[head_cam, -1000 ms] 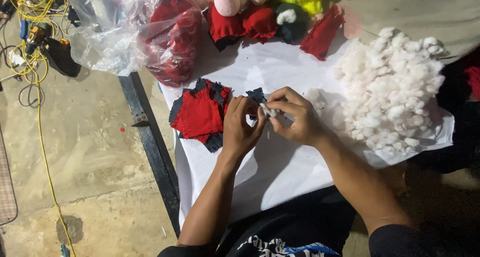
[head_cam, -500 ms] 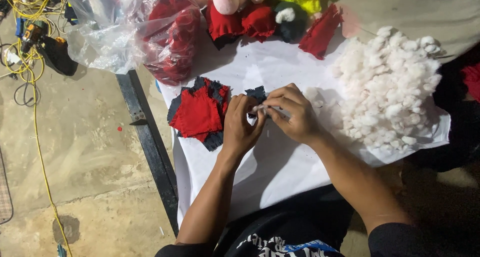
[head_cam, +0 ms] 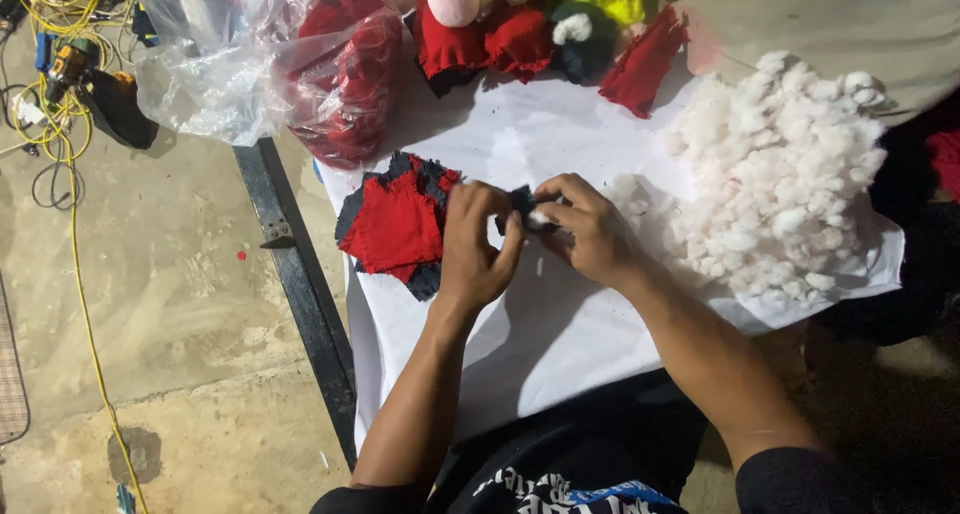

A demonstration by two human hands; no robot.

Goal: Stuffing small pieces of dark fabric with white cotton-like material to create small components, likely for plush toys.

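Observation:
My left hand [head_cam: 475, 246] and my right hand [head_cam: 585, 229] meet over a white sheet [head_cam: 520, 344] on the table. Between their fingers they pinch a small dark fabric piece [head_cam: 522, 200] with a bit of white stuffing showing at its edge. Just left of my left hand lies a stack of red and dark fabric squares [head_cam: 395, 224]. A large heap of white cotton stuffing [head_cam: 775, 179] sits to the right of my right hand.
A clear plastic bag with red fabric [head_cam: 330, 64] lies at the back left. Red cloth pieces and pink, yellow and dark plush shapes [head_cam: 545, 19] line the back. A dark metal table rail [head_cam: 295, 274] borders the concrete floor, where yellow cables and tools [head_cam: 60, 64] lie.
Both hands stay together on the small dark piece; the fingers have shifted slightly around it. The camera view has moved a little.

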